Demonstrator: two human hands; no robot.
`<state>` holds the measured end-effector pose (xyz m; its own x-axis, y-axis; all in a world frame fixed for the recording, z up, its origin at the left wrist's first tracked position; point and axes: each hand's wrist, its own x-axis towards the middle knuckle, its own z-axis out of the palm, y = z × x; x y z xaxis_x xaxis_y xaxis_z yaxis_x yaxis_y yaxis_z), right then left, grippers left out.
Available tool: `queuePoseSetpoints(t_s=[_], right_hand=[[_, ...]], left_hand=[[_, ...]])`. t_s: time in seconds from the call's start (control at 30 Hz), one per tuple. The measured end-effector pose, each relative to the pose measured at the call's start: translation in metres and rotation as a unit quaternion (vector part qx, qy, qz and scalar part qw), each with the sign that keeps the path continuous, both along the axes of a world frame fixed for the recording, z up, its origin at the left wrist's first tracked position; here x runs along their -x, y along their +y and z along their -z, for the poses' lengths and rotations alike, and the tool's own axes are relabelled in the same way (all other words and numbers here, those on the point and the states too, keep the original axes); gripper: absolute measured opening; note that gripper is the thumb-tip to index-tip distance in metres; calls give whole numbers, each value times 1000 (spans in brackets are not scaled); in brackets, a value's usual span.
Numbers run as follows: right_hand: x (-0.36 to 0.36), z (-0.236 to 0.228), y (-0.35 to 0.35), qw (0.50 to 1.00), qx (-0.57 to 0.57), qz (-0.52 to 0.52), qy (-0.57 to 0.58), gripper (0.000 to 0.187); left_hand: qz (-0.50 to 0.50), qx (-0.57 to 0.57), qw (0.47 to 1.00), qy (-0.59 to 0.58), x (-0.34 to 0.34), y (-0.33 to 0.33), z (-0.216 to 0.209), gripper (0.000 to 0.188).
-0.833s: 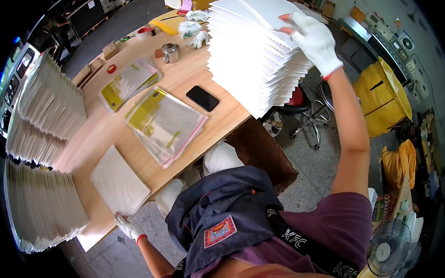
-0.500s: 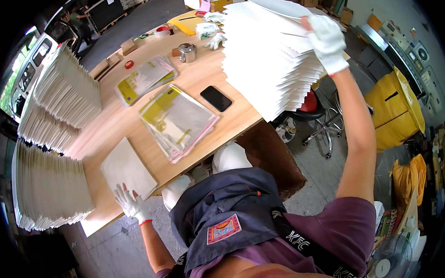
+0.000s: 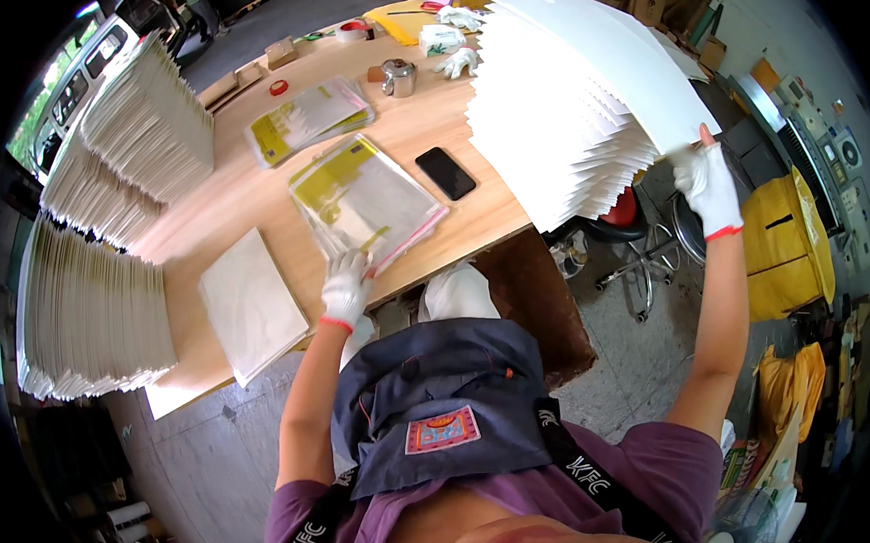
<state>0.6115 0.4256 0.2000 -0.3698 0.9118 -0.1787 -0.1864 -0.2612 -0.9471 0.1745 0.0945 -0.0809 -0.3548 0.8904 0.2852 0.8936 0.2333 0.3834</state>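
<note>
My right hand (image 3: 708, 190), in a white glove with bare fingertips, grips the near right corner of a white paper sheet (image 3: 612, 62). That sheet slants over a tall, fanned stack of white folded paper (image 3: 546, 136), its thumb side uppermost. My left hand (image 3: 346, 290), gloved the same way, lies with fingers stretched onto the near corner of a pile of clear plastic bags (image 3: 378, 198) with yellow-green print. Left of it a flat white packet of paper (image 3: 252, 307) rests at the table's near edge.
A black phone (image 3: 445, 174) lies between bags and stack. Farther back are more plastic bags (image 3: 307, 120), a metal pot (image 3: 398, 78), red tape (image 3: 278, 87) and a loose glove (image 3: 458, 63). Tall paper stacks (image 3: 92, 306) line the left. A stool (image 3: 622, 220) stands beyond the table's right side.
My left hand has moved right, from the flat white packet to the plastic bags. My right hand has come nearer and rightward, drawing the top sheet's corner out past the stack.
</note>
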Motion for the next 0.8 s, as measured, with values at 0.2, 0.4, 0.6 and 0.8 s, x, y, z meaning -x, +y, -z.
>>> queuePoseSetpoints(t_s=[0.2, 0.4, 0.6, 0.8], right_hand=[[20, -21, -25, 967, -201, 147, 59, 12], [69, 20, -119, 979, -163, 120, 23, 47], [65, 150, -138, 983, 62, -172, -28, 47], [82, 235, -159, 953, 226, -195, 51, 50]], left_hand=[[-129, 147, 974, 111, 12, 43, 11, 25], [-123, 186, 974, 43, 15, 36, -8, 29], [-114, 204, 970, 60, 8, 56, 10, 35], [-89, 189, 977, 33, 14, 48, -8, 30]])
